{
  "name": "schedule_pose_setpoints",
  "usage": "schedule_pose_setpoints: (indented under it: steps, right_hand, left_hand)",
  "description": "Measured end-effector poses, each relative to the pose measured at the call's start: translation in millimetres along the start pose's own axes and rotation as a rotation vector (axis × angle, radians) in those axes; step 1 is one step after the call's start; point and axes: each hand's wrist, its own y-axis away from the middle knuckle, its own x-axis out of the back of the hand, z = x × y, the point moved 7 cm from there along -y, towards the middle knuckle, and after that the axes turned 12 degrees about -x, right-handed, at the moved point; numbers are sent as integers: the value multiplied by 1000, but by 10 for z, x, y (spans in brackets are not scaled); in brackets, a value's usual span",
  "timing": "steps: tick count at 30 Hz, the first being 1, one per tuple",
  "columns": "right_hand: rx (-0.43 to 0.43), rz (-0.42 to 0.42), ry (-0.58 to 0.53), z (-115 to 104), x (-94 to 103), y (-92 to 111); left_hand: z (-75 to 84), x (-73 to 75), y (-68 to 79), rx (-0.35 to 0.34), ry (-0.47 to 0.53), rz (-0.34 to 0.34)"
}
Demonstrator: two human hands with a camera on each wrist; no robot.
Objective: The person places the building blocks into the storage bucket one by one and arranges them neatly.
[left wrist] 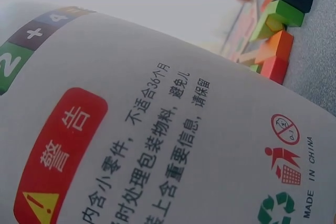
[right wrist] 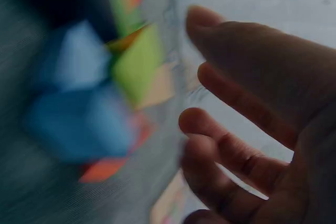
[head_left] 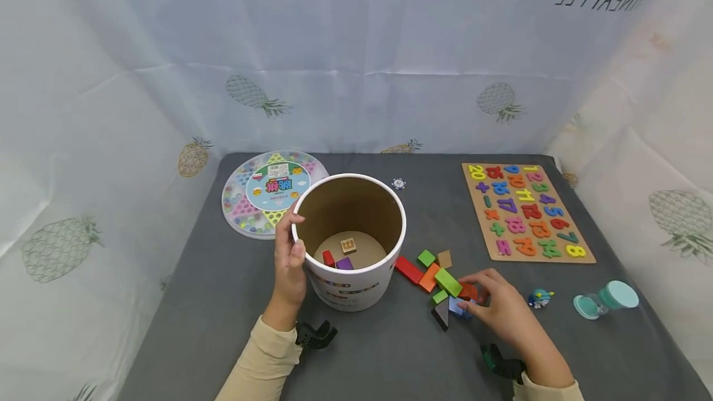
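Observation:
A white cardboard bucket (head_left: 356,293) stands on the grey table, and its printed wall (left wrist: 157,145) fills the left wrist view. My left hand (head_left: 291,252) grips its rim, thumb inside. On the bucket floor lie a red block (head_left: 328,258), a purple block (head_left: 344,263) and a wooden cube (head_left: 348,244). To its right is a pile of coloured blocks, among them a long red one (head_left: 409,270), a green one (head_left: 448,282) and a blue one (head_left: 457,306). My right hand (head_left: 470,296) hovers at the pile's right edge. Its fingers (right wrist: 236,145) are loosely spread and hold nothing; the blocks (right wrist: 79,124) there are blurred.
A number puzzle board (head_left: 526,212) lies at the back right and a round boxed game (head_left: 273,194) at the back left. A poker chip (head_left: 398,184) sits behind the bucket. A small blue toy (head_left: 539,297) and a teal sand timer (head_left: 606,300) stand right of my right hand.

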Motion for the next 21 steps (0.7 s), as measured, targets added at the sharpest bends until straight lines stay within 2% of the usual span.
schedule_pose_setpoints:
  steps: [3, 6, 11, 16, 21]
  right_hand:
    - [-45, -28, 1, 210, -145, 22]
    - [-76, -14, -9, 343, -227, 43]
    - [-74, 65, 6, 364, -212, 83]
    - [-16, 205, -25, 166, 5, 157]
    - [146, 369, -119, -310, 354, 195]
  left_hand:
    - [8, 6, 8, 2, -2, 19]
    - [5, -6, 14, 3, 9, 18]
    - [1, -13, 16, 2, 11, -1]
    - [-2, -18, 15, 6, 5, -14]
    - [2, -11, 11, -3, 6, -14]
